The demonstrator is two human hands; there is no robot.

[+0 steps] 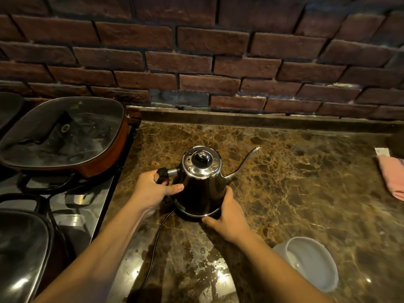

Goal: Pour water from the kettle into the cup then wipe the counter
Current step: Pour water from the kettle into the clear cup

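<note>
A dark steel gooseneck kettle (200, 184) stands on its black base (192, 215) in the middle of the brown marble counter (295, 182), spout pointing right. My left hand (153, 189) is closed around the kettle's black handle, thumb against the body. My right hand (227, 215) rests on the right side of the base and the kettle's lower body. A white cup (310, 261) stands near the front right, beside my right forearm. A pink cloth (393, 176) lies at the far right edge. Water drops glisten on the counter in front.
A black power cord (153, 254) runs from the base toward the front edge. To the left is a stove with a glass-lidded red pan (65, 136) and another lidded pan (21, 248). A brick wall (196, 62) backs the counter.
</note>
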